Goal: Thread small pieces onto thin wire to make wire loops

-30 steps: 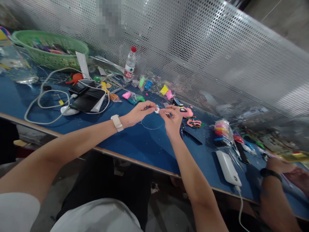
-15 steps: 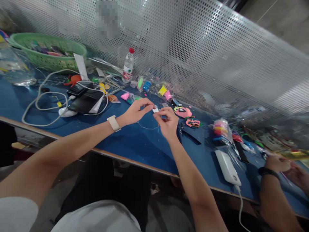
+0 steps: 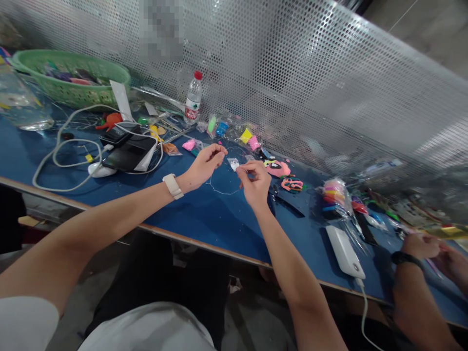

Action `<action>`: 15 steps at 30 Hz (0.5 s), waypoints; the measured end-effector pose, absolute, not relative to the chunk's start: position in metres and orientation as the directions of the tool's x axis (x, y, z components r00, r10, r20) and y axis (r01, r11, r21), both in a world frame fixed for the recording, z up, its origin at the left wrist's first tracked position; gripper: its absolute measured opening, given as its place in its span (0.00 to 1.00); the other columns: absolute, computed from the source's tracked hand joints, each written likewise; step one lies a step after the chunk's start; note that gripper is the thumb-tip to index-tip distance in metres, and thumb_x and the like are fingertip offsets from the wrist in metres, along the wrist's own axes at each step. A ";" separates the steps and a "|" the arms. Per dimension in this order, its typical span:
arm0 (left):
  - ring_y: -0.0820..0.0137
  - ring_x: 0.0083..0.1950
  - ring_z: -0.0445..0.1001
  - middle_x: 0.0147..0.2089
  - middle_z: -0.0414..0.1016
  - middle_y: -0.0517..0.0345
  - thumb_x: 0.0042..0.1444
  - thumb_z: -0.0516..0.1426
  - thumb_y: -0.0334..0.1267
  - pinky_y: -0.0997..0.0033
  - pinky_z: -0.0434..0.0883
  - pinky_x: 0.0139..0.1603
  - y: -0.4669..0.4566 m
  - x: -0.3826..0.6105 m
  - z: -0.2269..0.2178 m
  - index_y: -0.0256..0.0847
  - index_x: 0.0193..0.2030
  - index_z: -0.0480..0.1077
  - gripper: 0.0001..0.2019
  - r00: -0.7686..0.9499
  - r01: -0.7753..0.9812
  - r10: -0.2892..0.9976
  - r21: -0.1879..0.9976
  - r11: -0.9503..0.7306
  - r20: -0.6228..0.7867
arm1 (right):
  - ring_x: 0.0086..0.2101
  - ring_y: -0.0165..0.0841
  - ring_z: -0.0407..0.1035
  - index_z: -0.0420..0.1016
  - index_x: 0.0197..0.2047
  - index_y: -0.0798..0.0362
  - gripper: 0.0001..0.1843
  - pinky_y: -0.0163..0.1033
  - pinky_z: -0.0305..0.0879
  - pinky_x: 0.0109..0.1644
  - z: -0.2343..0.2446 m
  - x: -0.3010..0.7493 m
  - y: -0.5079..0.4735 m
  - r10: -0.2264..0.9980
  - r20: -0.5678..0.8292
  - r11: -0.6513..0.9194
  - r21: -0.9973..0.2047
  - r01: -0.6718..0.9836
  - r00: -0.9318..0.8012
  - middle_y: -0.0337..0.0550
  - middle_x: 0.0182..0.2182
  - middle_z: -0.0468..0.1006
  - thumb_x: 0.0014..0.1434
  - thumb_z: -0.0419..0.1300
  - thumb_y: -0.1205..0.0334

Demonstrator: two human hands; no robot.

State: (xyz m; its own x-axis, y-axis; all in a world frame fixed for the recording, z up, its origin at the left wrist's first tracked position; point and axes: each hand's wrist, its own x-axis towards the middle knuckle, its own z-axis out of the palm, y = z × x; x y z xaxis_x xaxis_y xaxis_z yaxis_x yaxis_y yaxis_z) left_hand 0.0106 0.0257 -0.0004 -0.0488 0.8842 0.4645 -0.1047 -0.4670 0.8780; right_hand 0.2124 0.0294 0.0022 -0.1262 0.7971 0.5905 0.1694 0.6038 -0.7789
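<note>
My left hand [image 3: 210,163] hovers over the middle of the table, with thumb and fingertips pressed together. Anything between those fingertips is too small to make out. To its right, my right hand [image 3: 255,184] is pinched as well, its fingertips next to a small clear packet with something white [image 3: 233,164] inside. I cannot tell whether those fingers grip the packet or it lies on the table behind them. A thin pale curved line [image 3: 224,193] shows on the blue table [image 3: 208,219] below the hands. Pink and black-and-white modelled clay [image 3: 277,168] lies beyond my right hand.
A water bottle [image 3: 193,97] and colored clay packets [image 3: 246,136] stand along the mesh panel [image 3: 256,73]. Left are a green basket [image 3: 73,95], black device [image 3: 127,153] and white cable. A white power bank [image 3: 344,252] and another person's hands [image 3: 420,246] are at right.
My left hand has drawn away to the left, opening a gap between both hands. More of the white packet shows. My right hand stays nearly in place.
</note>
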 end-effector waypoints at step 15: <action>0.65 0.46 0.79 0.47 0.83 0.50 0.72 0.59 0.39 0.63 0.74 0.50 0.003 0.006 0.013 0.42 0.47 0.77 0.06 0.279 0.233 0.700 0.661 -0.713 0.657 | 0.39 0.36 0.81 0.80 0.41 0.48 0.24 0.37 0.74 0.35 -0.002 0.214 0.040 0.844 0.507 0.528 -0.844 0.098 -0.174 0.46 0.42 0.88 0.64 0.72 0.34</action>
